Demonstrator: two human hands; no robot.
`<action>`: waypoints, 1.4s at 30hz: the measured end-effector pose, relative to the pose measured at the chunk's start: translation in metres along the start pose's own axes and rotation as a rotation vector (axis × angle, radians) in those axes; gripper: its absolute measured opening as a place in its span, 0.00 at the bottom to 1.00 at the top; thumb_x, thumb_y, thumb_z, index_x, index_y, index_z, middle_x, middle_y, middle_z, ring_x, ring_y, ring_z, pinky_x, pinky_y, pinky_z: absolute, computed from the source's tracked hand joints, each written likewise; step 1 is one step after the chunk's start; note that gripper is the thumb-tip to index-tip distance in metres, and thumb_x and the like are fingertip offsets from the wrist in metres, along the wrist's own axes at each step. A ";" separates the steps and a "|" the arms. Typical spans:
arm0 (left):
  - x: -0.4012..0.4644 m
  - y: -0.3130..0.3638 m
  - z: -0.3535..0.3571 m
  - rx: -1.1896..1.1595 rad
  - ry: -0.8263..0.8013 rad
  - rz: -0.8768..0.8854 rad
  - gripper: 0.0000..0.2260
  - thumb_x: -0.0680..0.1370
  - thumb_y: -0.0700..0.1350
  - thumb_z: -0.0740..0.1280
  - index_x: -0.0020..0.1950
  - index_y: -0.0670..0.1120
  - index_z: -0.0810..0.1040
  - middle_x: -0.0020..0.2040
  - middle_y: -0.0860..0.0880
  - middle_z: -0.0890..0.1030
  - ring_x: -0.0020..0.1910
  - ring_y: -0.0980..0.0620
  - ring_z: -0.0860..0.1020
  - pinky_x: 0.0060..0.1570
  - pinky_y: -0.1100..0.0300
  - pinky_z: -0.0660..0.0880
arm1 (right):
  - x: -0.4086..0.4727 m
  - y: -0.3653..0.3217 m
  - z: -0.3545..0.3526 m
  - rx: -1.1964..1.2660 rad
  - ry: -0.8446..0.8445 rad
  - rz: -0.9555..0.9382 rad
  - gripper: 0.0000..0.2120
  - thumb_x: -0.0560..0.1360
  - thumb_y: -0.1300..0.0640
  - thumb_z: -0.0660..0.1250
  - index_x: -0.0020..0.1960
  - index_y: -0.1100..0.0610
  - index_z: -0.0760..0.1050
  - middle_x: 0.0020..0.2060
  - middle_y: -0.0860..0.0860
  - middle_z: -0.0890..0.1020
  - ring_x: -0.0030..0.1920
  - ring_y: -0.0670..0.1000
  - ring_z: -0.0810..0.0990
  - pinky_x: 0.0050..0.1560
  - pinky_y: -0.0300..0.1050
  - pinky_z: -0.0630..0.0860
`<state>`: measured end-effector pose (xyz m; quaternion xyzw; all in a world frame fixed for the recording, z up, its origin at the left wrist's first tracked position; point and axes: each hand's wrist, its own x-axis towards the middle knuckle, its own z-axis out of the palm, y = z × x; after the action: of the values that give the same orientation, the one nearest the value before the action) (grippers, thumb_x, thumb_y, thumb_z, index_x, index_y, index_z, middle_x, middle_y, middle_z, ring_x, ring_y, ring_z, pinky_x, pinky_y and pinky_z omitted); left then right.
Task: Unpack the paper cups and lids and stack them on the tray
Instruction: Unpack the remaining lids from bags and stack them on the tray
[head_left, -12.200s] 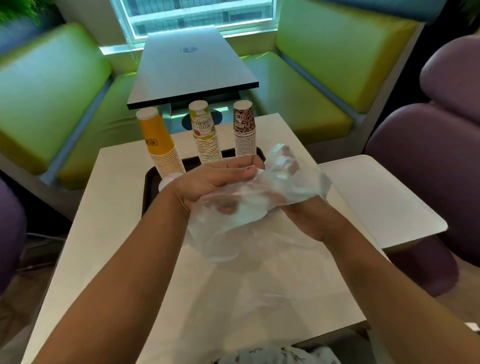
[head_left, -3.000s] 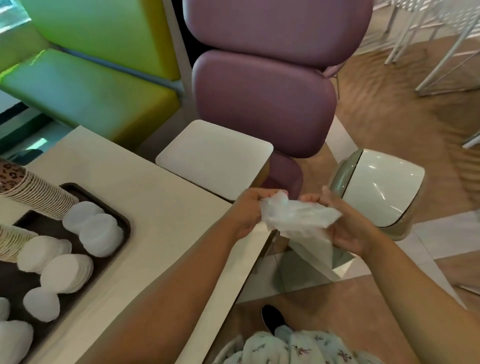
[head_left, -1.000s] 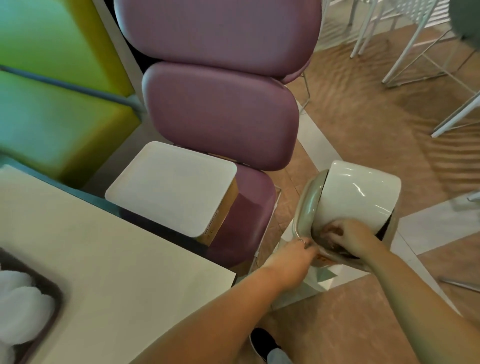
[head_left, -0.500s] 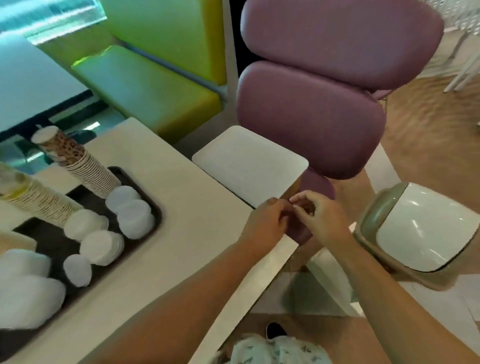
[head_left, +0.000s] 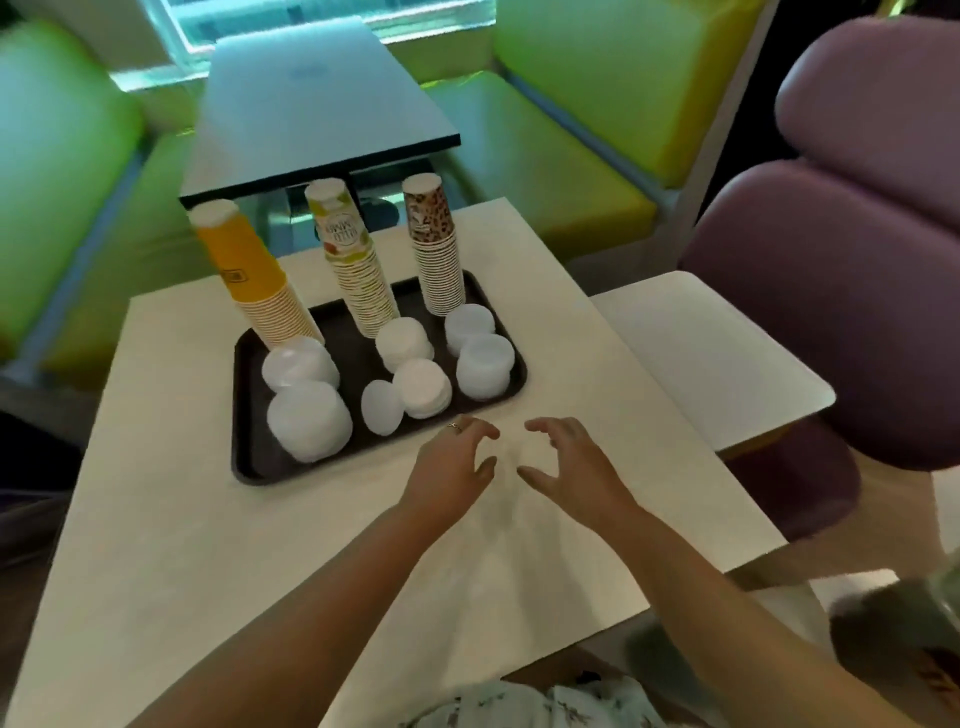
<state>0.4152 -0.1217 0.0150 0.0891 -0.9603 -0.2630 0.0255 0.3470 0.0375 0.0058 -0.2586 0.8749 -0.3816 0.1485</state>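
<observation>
Two hands hover over the worktop (head_left: 208, 519), left hand (head_left: 451, 467) and right hand (head_left: 569, 470) both empty with loosely curled fingers. Just beyond, the dark tray (head_left: 249, 415) holds white lid stacks (head_left: 309, 418), light and slippery, best taken by the sides. Behind stand three cup stacks (head_left: 358, 260), light, easily crushed or tipped; hold them low. The printed writing is too blurred to read.

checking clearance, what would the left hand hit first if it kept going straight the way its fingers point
Probably the near rim of the dark brown tray, then the short white lid stack just inside; the left hand hovers close, though depth is unclear.
</observation>
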 end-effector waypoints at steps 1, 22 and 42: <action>-0.006 -0.013 -0.002 0.022 -0.010 -0.048 0.15 0.77 0.44 0.67 0.63 0.48 0.74 0.64 0.50 0.73 0.60 0.50 0.74 0.58 0.55 0.71 | 0.002 -0.004 0.012 -0.027 -0.039 -0.004 0.26 0.72 0.53 0.72 0.68 0.52 0.68 0.64 0.51 0.70 0.62 0.50 0.72 0.58 0.38 0.69; -0.054 -0.114 -0.022 0.336 -0.391 -0.416 0.47 0.66 0.61 0.75 0.74 0.44 0.55 0.69 0.42 0.67 0.67 0.43 0.66 0.65 0.51 0.62 | -0.004 0.008 0.080 -0.359 -0.218 -0.173 0.04 0.75 0.62 0.66 0.48 0.55 0.76 0.50 0.47 0.74 0.50 0.50 0.71 0.45 0.39 0.71; 0.008 -0.027 -0.105 -0.918 0.030 -0.442 0.12 0.81 0.48 0.61 0.58 0.41 0.76 0.47 0.42 0.84 0.45 0.46 0.82 0.57 0.52 0.76 | 0.016 -0.035 0.025 0.720 0.005 0.224 0.39 0.67 0.38 0.69 0.73 0.49 0.60 0.65 0.47 0.72 0.62 0.48 0.73 0.61 0.46 0.71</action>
<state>0.4216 -0.1982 0.0917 0.2736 -0.7034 -0.6557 0.0197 0.3574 -0.0060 0.0138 -0.0913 0.7078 -0.6470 0.2685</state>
